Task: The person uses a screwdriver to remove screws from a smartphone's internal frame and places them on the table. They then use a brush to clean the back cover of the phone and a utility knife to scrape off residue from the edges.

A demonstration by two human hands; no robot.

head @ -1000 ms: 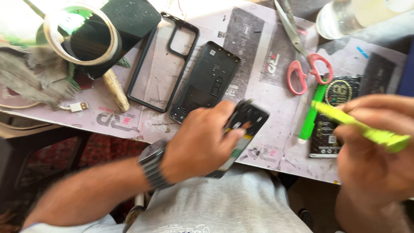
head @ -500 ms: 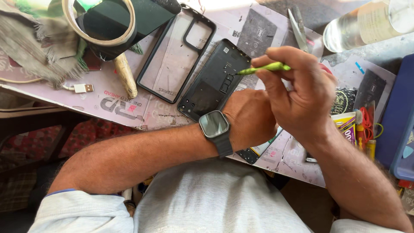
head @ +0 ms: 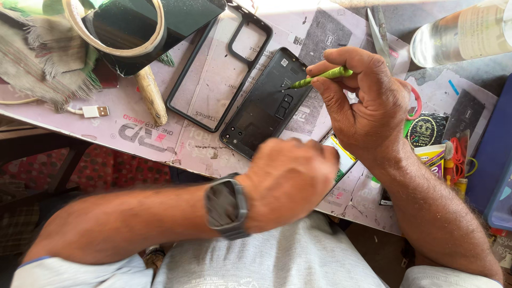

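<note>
Head view: the right hand (head: 368,106) is closed in a pinch on a green screwdriver (head: 320,77), whose tip touches the upper part of the black phone body (head: 266,104) lying flat on the tabletop (head: 154,133). The left hand (head: 288,181) hovers blurred over the near edge of the tabletop, fingers curled under; whether it holds anything cannot be told. A wristwatch (head: 226,208) sits on that arm. The clear phone case (head: 218,69) already lies off the phone, just left of it. The phone's inner side faces up, so opening looks begun, with the screw work apparently under way. Scissors (head: 384,37) and a tape roll (head: 114,26) lie at the far side.
</note>
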